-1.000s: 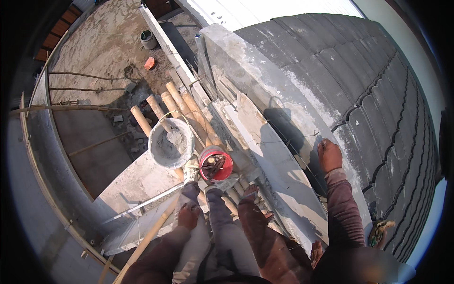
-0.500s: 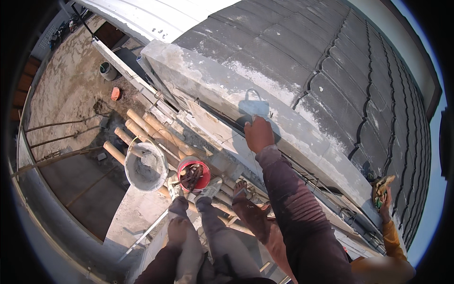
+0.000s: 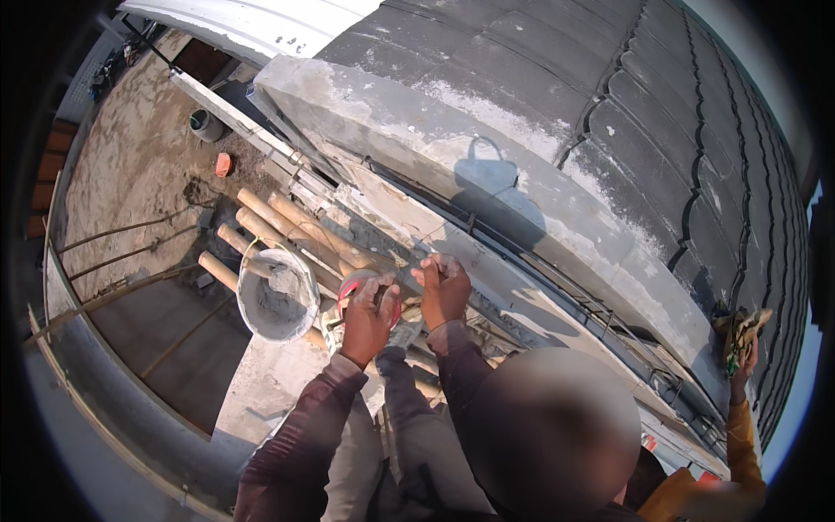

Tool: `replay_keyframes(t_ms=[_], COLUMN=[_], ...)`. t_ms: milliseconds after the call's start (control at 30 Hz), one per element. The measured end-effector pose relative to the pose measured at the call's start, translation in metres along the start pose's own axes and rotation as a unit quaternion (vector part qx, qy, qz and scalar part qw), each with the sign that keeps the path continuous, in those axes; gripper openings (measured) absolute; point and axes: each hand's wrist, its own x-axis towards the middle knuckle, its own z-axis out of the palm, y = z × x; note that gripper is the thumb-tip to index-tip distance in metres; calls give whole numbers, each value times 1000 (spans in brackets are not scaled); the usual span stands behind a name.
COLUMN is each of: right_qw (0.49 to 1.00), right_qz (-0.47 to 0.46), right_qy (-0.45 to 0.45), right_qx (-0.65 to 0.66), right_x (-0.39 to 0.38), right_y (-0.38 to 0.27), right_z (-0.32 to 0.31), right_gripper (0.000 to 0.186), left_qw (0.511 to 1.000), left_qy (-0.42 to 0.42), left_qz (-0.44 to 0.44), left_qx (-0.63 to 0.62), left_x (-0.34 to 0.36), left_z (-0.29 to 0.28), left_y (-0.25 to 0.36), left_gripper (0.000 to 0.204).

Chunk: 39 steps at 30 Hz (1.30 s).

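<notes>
My left hand [image 3: 367,320] is raised over the red bucket [image 3: 348,287], with its fingers curled toward the thumb. Beside it, my right hand [image 3: 444,291] has its fingers drawn in, facing the left one across a small gap. Anything small in either hand is too hard to make out. The red bucket is mostly covered by my left hand. To its left stands a white bucket [image 3: 252,311] with grey mortar [image 3: 283,296] in it. Beyond my right hand runs a grey concrete ledge [image 3: 383,117].
Bamboo poles [image 3: 287,228] lie beneath the buckets. A blurred person's head [image 3: 557,435] is close by my right arm. At far right, a co-worker's hand [image 3: 744,374] holds a crumpled cloth-like bundle [image 3: 739,335]. Dark roof tiles [image 3: 539,70] slope behind the ledge; steel bars [image 3: 600,315] run along it.
My right hand has come off the ledge and back toward me. My left hand has risen from my leg to meet it over the red bucket. A person's head has come into view.
</notes>
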Motion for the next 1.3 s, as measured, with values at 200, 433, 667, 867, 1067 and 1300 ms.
replay_keyframes(t_ms=[200,433,667,867,1067,1300], right_qw=[996,980,986,980,979,970], right_qz=[-31,-158,-96,-19,67,180], right_qy=[46,78,89,190,184,-73], right_qx=[69,94,100,57,-49,-145], right_x=[25,57,39,53,50,-34], right_y=[55,86,59,63,79,97], right_z=[12,31,56,50,23,-74], right_gripper=[14,11,11,19,54,47], left_qw=[990,930,920,848,851,810], left_qy=[19,-41,-148,-174,-218,-227], left_qz=[121,296,301,390,355,402], left_qx=[68,212,204,312,318,362], left_x=[70,118,136,155,159,165], left_z=[38,48,37,28,30,20], left_y=[3,59,61,66,70,75], left_gripper=[23,33,28,19,20,20])
